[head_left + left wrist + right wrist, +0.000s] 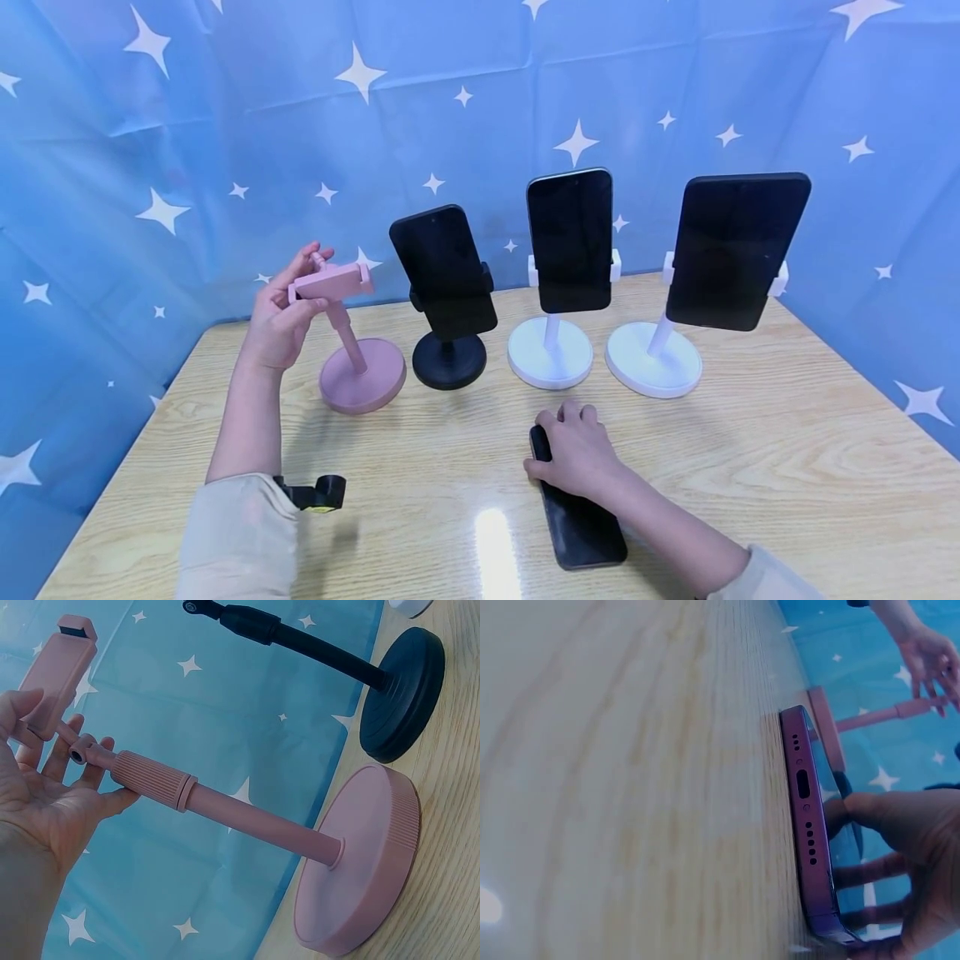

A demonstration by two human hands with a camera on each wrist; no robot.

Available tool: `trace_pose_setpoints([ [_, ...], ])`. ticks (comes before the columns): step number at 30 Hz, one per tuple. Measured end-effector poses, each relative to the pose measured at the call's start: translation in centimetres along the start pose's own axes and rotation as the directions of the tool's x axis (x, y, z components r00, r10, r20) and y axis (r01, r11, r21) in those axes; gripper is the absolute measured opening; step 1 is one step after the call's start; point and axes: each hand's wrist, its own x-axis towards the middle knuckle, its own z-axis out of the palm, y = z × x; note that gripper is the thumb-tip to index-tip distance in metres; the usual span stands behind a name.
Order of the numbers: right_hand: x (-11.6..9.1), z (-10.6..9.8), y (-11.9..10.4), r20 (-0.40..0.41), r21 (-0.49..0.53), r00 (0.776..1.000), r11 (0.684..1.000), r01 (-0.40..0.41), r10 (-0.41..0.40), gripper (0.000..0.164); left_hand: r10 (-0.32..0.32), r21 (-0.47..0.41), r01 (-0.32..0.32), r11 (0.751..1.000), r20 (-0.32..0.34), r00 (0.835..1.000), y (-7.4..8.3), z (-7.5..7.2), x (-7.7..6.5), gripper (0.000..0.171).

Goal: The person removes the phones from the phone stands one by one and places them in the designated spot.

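My left hand (pixel 279 327) holds the clamp head of a pink phone stand (pixel 381 377) at the left. In the left wrist view the thumb lies against the clamp's face and the fingers spread behind, by the joint above the ribbed collar. Its round base is on the table, and the clamp carries no phone. Nearer the front, my right hand (pixel 576 454) grips a dark phone (pixel 585 529) lying flat, screen up. Thumb and fingers are bent over its far end. The right wrist view shows the phone's purple bottom edge (pixel 817 889) with the charging port.
Beside the pink stand, a black stand (pixel 448 367) bears a black phone (pixel 442 267). Two white stands, one in the middle (pixel 547 358) and one at the right (pixel 648 371), each bear a dark phone. A blue starry curtain (pixel 450 125) hangs behind the wooden table (pixel 787 467).
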Motion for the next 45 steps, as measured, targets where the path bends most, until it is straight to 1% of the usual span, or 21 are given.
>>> trace_pose_setpoints([
  [9,0.0,-0.1,0.0,-0.007,-0.013,1.0,1.0,0.013,-0.013,0.051,0.0,-0.007,0.0,1.0,0.008,1.0,0.1,0.1,0.0,0.064],
  [16,-0.1,-0.1,0.0,-0.015,-0.009,1.0,1.0,0.008,-0.008,0.052,-0.017,-0.004,0.017,1.0,0.005,1.0,0.1,0.1,0.0,0.064],
  [27,-0.2,0.0,0.0,-0.002,-0.035,1.0,0.999,0.003,-0.003,0.055,-0.023,0.006,0.023,1.0,0.002,1.0,0.2,0.1,-0.1,0.065],
  [34,-0.2,0.0,-0.1,0.011,-0.048,1.0,0.999,-0.002,0.003,0.056,-0.047,0.014,0.047,0.999,-0.007,0.999,0.4,0.2,-0.4,0.065],
  [39,-0.2,0.0,-0.2,0.027,-0.047,1.0,0.999,-0.002,0.003,0.057,-0.074,-0.001,0.074,0.997,-0.052,0.996,0.3,0.4,-0.5,0.067],
  [45,-0.1,-0.1,-0.1,0.031,-0.052,1.0,0.999,0.002,0.0,0.057,-0.108,-0.045,0.102,0.994,-0.16,0.981,0.2,1.4,-0.7,0.067],
])
